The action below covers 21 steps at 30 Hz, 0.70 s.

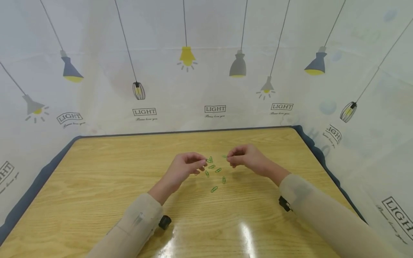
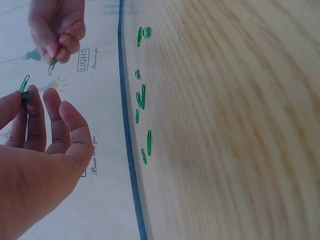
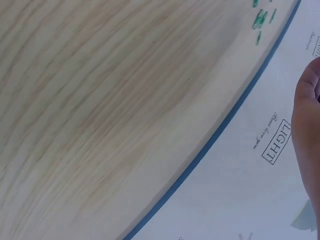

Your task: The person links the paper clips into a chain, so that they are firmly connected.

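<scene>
Thumb and index finger of my left hand [image 1: 184,167] pinch a green paper clip [image 2: 26,88] above the table. In the left wrist view a second wire loop seems to cross it, though I cannot tell if they are linked. Opposite, my right hand [image 1: 250,159] pinches another green paper clip [image 1: 224,156] by one end, its tip pointing toward the left hand. Between and below the hands, several green paper clips [image 1: 224,180] lie scattered on the wooden table [image 1: 106,186]. Only part of the right hand [image 3: 307,115] shows in the right wrist view, its fingertips cut off.
A white cloth [image 1: 177,118] printed with hanging lamps and "LIGHT" labels rises behind the table and at both sides. Dark blue edging [image 1: 155,133] runs along the table's far edge. Small black devices [image 1: 165,222] sit under both wrists.
</scene>
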{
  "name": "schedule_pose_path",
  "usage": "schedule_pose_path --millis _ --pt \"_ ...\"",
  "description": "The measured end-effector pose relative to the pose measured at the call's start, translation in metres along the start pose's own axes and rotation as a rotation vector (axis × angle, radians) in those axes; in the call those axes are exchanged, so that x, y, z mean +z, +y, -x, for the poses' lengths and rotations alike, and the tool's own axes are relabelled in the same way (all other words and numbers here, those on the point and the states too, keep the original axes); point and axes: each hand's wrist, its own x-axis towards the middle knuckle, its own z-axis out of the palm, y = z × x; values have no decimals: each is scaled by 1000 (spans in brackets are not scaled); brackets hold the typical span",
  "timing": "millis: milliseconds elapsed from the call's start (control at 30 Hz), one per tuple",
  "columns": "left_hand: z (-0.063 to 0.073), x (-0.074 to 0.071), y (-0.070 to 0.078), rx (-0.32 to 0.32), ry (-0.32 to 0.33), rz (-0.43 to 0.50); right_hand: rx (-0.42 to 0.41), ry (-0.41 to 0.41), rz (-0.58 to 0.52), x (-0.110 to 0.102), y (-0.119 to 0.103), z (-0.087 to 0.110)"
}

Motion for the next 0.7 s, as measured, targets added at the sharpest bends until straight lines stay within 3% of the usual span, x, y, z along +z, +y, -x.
schedule_pose_path --millis 400,700 --pt "-1 1 1 -5 0 7 -62 57 -75 18 -23 -5" --pt "-1 1 2 18 -20 8 -94 32 -90 29 -28 -6"
